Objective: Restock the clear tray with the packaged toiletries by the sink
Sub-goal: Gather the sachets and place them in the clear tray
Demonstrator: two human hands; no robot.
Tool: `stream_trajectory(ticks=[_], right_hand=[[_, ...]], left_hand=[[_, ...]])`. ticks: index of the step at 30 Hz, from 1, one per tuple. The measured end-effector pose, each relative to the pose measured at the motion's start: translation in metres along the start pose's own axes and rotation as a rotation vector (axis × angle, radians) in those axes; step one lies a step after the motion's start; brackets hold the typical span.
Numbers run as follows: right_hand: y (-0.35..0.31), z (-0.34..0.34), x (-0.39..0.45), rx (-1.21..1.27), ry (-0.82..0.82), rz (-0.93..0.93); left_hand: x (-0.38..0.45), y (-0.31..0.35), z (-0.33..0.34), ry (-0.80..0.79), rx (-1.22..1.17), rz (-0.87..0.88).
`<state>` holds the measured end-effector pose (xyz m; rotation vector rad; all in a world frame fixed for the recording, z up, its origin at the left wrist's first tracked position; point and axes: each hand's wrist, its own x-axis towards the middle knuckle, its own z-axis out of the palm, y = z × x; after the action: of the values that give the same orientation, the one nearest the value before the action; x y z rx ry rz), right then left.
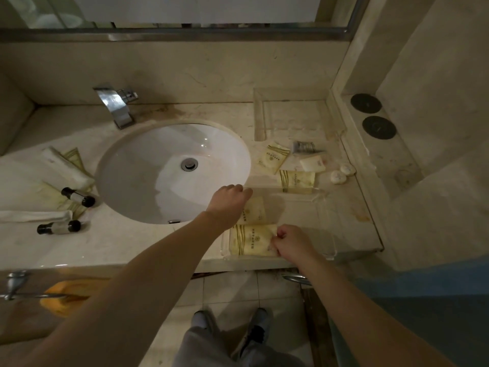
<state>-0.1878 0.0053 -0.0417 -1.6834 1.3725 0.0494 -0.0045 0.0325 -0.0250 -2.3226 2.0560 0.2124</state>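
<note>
The clear tray (321,234) sits at the counter's front right, beside the sink (148,168). Two cream packets lie in it. My right hand (289,242) pinches the right end of the nearer cream packet (251,239). My left hand (229,201) curls its fingers over the upper left of the farther cream packet (254,211), at the tray's far left corner. Beyond the tray lie more loose toiletries: two cream packets (276,154) (297,181), a grey packet (304,147), a white packet (313,163) and two round soaps (342,174).
A second clear tray (258,115) stands against the back wall. The faucet (116,104) is behind the basin. Left of the sink are two small black-capped bottles (78,197) (59,227), rolled towels (34,215) and more packets. Two black discs (366,102) sit on the right ledge.
</note>
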Motion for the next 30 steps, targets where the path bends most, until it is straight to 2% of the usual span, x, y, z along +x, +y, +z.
stream_trajectory(ticks=[7,10,13,16,21,24,28,30], right_hand=[[-0.002,0.008,0.005,-0.183,0.029,-0.074],[-0.004,0.012,0.006,-0.220,0.063,-0.084],[-0.005,0.016,0.007,-0.260,0.098,-0.079],[-0.007,0.017,0.008,-0.314,0.112,-0.067],[-0.005,0.012,0.011,-0.316,0.113,-0.042],[-0.006,-0.003,0.013,-0.276,0.205,-0.031],[-0.011,-0.035,0.022,-0.203,0.351,-0.070],[-0.013,-0.051,0.030,-0.183,0.416,-0.081]], left_hand=[[0.002,-0.003,0.009,0.082,-0.014,0.005],[-0.002,-0.010,0.013,0.108,-0.054,0.071],[-0.007,-0.014,0.009,0.017,-0.052,0.154],[-0.008,-0.015,0.008,-0.084,0.068,0.217],[-0.006,-0.014,0.006,-0.117,0.117,0.248],[0.001,-0.012,-0.003,-0.097,-0.005,0.206],[0.024,-0.005,-0.018,0.067,-0.222,0.051],[0.040,-0.002,-0.024,0.100,-0.303,-0.037]])
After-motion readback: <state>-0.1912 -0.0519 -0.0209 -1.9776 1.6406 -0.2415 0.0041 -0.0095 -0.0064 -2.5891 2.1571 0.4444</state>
